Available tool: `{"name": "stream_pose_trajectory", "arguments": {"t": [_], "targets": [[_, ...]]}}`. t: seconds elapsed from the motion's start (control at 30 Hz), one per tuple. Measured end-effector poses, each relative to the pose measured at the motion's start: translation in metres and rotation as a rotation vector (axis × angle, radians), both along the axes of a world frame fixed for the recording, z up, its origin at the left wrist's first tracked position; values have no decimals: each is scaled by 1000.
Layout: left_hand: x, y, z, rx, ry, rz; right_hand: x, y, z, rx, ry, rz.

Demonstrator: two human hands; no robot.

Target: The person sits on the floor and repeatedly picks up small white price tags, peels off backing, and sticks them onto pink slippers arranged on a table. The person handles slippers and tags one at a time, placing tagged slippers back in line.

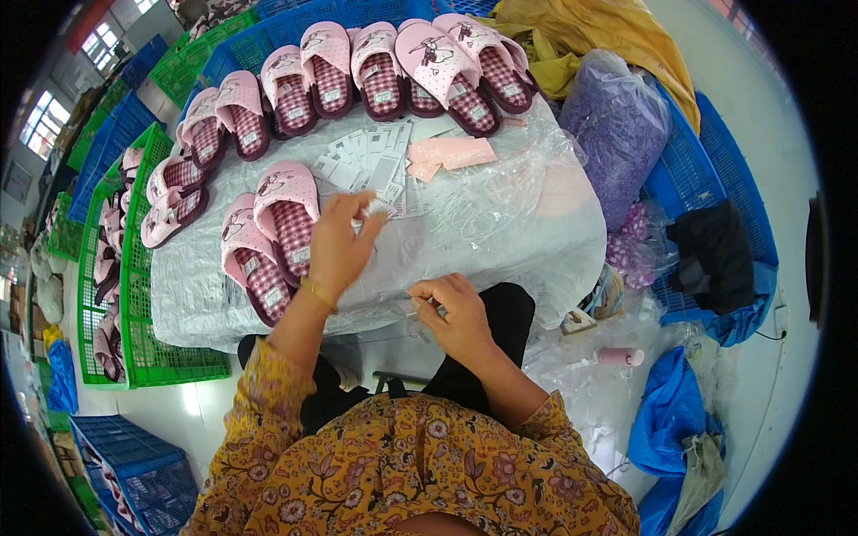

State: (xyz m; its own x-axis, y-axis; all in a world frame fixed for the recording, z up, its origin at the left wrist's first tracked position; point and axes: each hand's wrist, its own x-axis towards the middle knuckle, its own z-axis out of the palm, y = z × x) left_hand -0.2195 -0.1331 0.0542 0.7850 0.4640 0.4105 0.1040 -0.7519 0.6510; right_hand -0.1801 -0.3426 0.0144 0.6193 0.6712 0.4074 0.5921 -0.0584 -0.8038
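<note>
My left hand (343, 243) reaches over the table beside a spread of white paper labels (357, 159). Its thumb and forefinger are apart, with the fingertips slightly blurred near the labels' lower edge. By the near edge of the table, my right hand (454, 313) has its fingers curled and pressed together. Whatever it may hold is too small to make out. Just left of my left hand lies a pair of pink slippers (288, 210) with checked insoles, toes pointing away from me. Pink paper tags (454, 154) rest right of the white labels.
More pink slippers (326, 67) line the table's far and left edges. Clear plastic covers the table (509, 237). A green crate (147, 295) with slippers stands left. Right are a bag of purple material (617, 125), a blue crate (684, 170) and a pink cylinder (620, 357).
</note>
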Motion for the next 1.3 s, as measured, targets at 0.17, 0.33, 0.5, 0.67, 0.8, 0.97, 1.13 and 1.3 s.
{"name": "stream_pose_trajectory", "arguments": {"t": [0.17,0.33,0.5,0.67,0.8,0.97,1.13,1.3], "targets": [[72,53,-23,390,294,233,-2,-1,1,5,55,39],[100,62,-18,227,510,279,1,-13,-1,-10,196,-29],[103,92,-27,-83,332,143,4,-15,6,3,175,-22],[66,57,7,-245,155,49,12,-12,13,97,73,-25],[15,14,14,-446,95,-97,15,-7,26,130,298,-21],[-28,-25,12,-504,34,-215,19,7,42,213,623,-44],[-42,-36,5,-488,-28,-257,15,9,39,201,695,-22],[-46,-40,6,-452,-7,-282,13,6,35,209,761,16]]}}
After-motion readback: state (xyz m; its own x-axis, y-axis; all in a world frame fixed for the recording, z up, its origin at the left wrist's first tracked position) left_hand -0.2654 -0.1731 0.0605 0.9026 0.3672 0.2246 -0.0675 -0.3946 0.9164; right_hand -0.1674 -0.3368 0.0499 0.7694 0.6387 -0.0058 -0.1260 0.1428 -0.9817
